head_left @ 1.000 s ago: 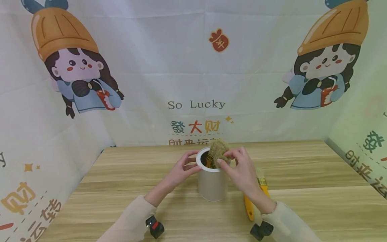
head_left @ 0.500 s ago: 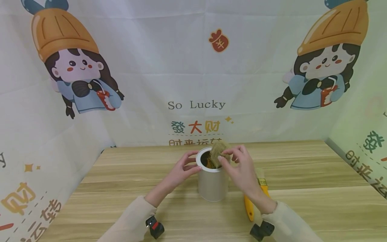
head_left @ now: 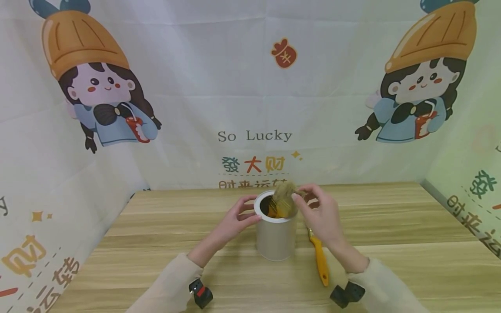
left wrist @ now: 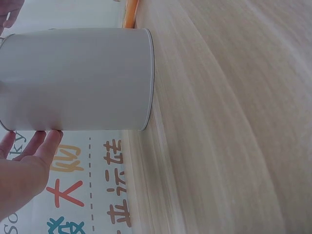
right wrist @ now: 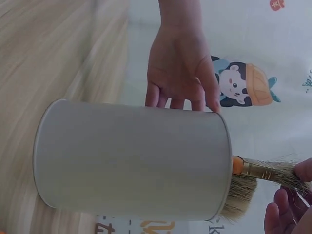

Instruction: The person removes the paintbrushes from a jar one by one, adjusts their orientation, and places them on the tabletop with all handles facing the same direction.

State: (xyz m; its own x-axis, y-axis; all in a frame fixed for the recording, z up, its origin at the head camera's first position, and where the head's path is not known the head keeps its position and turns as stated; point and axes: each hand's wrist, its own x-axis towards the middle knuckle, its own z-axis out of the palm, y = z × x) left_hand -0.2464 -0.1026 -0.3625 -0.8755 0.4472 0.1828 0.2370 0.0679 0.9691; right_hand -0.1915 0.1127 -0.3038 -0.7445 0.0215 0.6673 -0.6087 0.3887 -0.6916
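While my left hand [head_left: 236, 219] rests spread against the side of the pale grey cylindrical can [head_left: 275, 239], thumb at its white rim and fingertips touching the wall, my right hand [head_left: 321, 213] pinches the tan bristles of a paintbrush [right wrist: 257, 170] between thumb and fingers. That brush tilts at the can's mouth: the metal ferrule and bristles are outside the rim, and the orange handle runs down into the can. Just beside it, the bristles of a second brush [right wrist: 239, 196] stick out of the same opening; I cannot tell how much else lies inside. The can stands upright on the wood-grain table [head_left: 156, 243]. To its right, below my right hand, an orange-handled paintbrush [head_left: 321, 261] lies with its handle end toward me; my hand hides part of its far end. Below my hands come cream sleeves [head_left: 170, 284], with a black camera [head_left: 201, 295] on my left wrist and another [head_left: 347, 294] on my right. Behind the table hangs a white cloth [head_left: 195, 87] printed with two cartoon figures [head_left: 98, 87] in orange hats and the words "So Lucky" [head_left: 254, 135].
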